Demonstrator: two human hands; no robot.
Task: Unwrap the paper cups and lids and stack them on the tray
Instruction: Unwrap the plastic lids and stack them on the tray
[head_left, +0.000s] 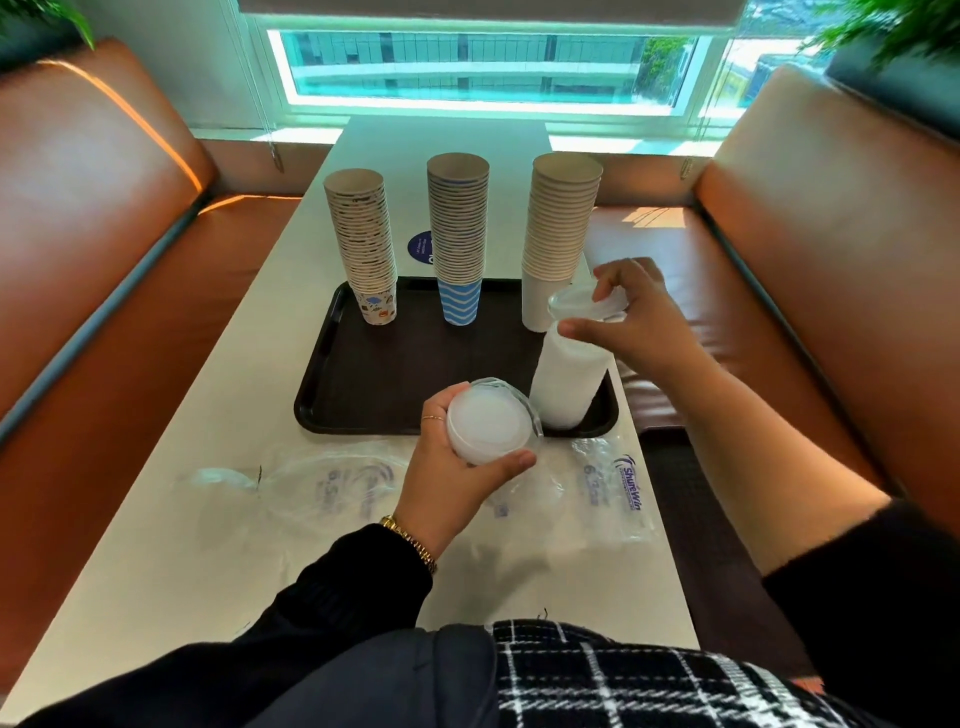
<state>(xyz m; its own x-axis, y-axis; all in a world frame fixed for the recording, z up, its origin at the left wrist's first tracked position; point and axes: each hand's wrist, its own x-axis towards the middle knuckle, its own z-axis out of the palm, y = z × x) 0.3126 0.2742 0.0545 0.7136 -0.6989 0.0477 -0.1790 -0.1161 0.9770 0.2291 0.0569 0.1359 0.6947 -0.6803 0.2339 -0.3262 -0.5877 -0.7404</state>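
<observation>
Meanwhile, the left hand (457, 467) curls its fingers and thumb around a short stack of white plastic lids (491, 421) at the dark brown tray's (415, 364) 6 o'clock edge. At 4 o'clock on the tray, the right hand (631, 317) pinches one translucent lid (576, 304) atop a tall white lid stack (566, 379). Three inverted paper-cup columns (460, 239) stand toward 12 o'clock, and clear plastic wrappers (613, 483) lie on the white table (208, 519).

I am seeing three tall upturned paper cup stacks (460, 244), two white plastic lid stacks (569, 379), one dark brown plastic tray (363, 395), and two clear plastic wrappers (615, 483).

Brown booth seats (93, 218), bright window (483, 67)
</observation>
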